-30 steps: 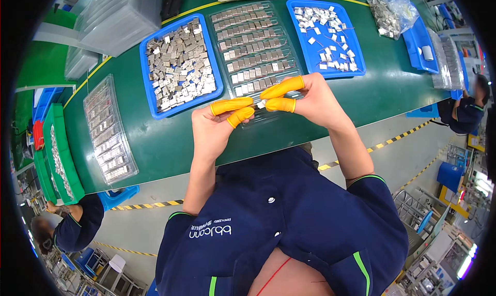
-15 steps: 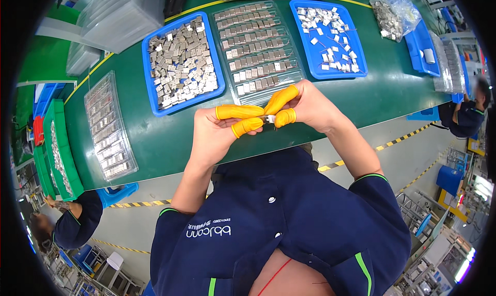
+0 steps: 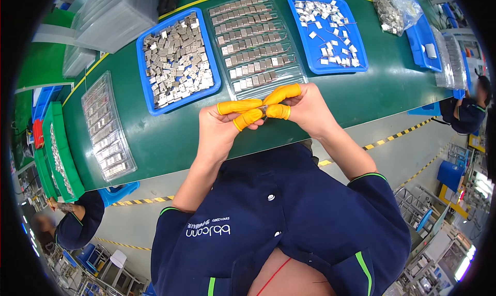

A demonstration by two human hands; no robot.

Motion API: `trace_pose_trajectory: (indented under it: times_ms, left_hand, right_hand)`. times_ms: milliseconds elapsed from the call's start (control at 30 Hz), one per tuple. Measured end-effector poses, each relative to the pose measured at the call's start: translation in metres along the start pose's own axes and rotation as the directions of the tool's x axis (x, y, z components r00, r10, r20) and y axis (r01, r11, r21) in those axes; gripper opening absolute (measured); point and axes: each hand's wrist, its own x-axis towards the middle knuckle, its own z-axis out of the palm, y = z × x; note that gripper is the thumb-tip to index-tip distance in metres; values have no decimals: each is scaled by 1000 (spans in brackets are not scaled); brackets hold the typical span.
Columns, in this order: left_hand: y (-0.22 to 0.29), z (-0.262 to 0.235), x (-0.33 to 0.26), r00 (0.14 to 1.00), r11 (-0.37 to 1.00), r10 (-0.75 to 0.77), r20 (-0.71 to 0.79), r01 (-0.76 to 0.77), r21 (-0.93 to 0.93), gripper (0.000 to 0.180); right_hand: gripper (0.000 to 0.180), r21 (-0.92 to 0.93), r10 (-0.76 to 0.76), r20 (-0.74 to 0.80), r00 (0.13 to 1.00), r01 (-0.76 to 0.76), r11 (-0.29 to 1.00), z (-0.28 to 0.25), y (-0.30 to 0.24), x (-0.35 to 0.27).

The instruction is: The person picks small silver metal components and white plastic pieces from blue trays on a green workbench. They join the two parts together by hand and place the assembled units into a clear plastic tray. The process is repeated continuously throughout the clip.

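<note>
Both of my hands meet just above the table's near edge, with yellow finger cots on thumbs and index fingers. A small metal-cased connector [image 3: 264,109] is pinched between the fingertips, mostly hidden by them; a thin wire seems to hang below it. My left hand [image 3: 219,125] is closed on its left side. From the right, my right hand [image 3: 310,112] grips it too, fingers closed. Just beyond them lies a clear plastic tray [image 3: 239,97] with rows of metal-cased connectors. Left of that, a blue tray [image 3: 217,84] is heaped with loose metal shells.
A blue tray [image 3: 343,72] at the right holds white connectors with short wires. A second filled clear tray [image 3: 110,125] lies left, near green bins [image 3: 77,177]. Stacked clear trays [image 3: 119,17] and a bagged heap of parts [image 3: 390,14] stand farther back. Other people sit at both sides.
My fingertips have drawn closer together around the connector. Its white part, visible before between them, is now covered, and a grey metal surface shows. The whole view has shifted slightly.
</note>
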Motion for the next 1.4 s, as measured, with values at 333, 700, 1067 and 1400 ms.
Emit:
trace_pose_trajectory:
  times_ms: [333, 700, 1067, 1400]
  left_hand:
    - [-24, 2, 18, 939, 960, 262, -224, -231, 157, 25]
    - [-12, -33, -5, 628, 675, 701, -339, -430, 600, 22]
    - [2, -72, 13, 647, 246, 750, -140, -76, 966, 23]
    - [24, -101, 57, 757, 40, 645, -109, 109, 993, 23]
  right_hand:
    - [20, -923, -820, 168, 547, 379, 63, -43, 10, 23]
    - [16, -936, -722, 238, 650, 352, 8, -50, 25, 32]
    - [22, -969, -650, -240, 721, -135, 208, -133, 6, 75]
    - [26, -808, -436, -505, 745, -230, 542, -114, -9, 70]
